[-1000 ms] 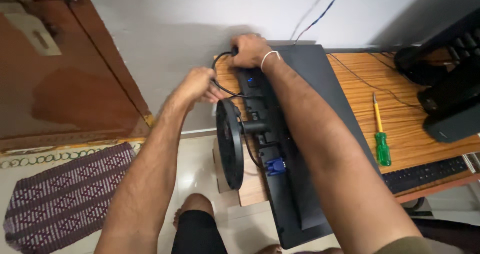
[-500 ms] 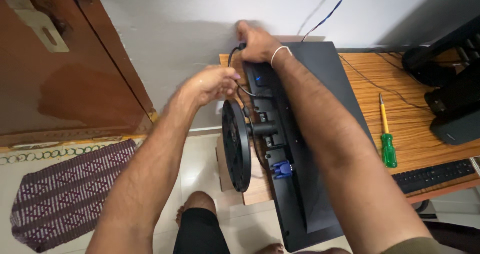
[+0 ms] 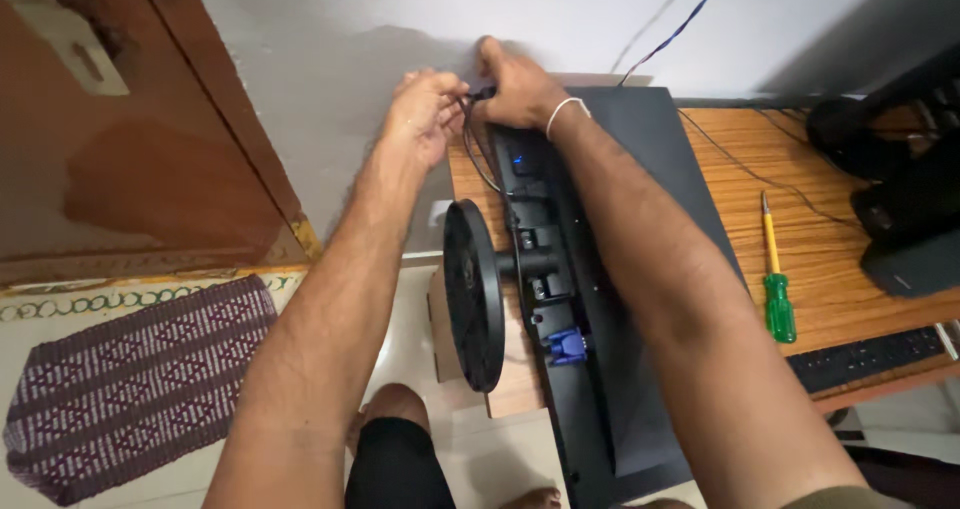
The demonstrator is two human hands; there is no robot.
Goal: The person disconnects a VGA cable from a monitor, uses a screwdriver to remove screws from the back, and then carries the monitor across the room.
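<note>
Nearest to me, below my forearms, are my bare knee (image 3: 395,409) and the hem of my black shorts (image 3: 395,464), and off to my left on the pale floor lies a maroon and white patterned woven mat (image 3: 130,389). Just past my knee, the flat black computer monitor (image 3: 640,269) lies face down across the edge of the wooden desk (image 3: 850,219), its round black stand base (image 3: 472,294) sticking up on edge on a short neck. A blue cable connector (image 3: 567,347) is plugged into the monitor's back panel near the stand.

To my right on the desk lies a screwdriver with a yellow shaft and green handle (image 3: 775,274), with a black keyboard (image 3: 870,357) near the desk's front edge and dark equipment (image 3: 900,189) behind it.

Farther out, at the monitor's far end by the white wall (image 3: 400,29), my left hand (image 3: 425,119) has its fingertips pinched together on a thin black cable (image 3: 478,154) that loops down beside the monitor. My right hand (image 3: 515,89), a white band at the wrist, is curled over the monitor's top corner, fingers closed on the cable's plug end, just touching my left fingertips. A brown wooden door (image 3: 130,149) stands beyond, on my left.
</note>
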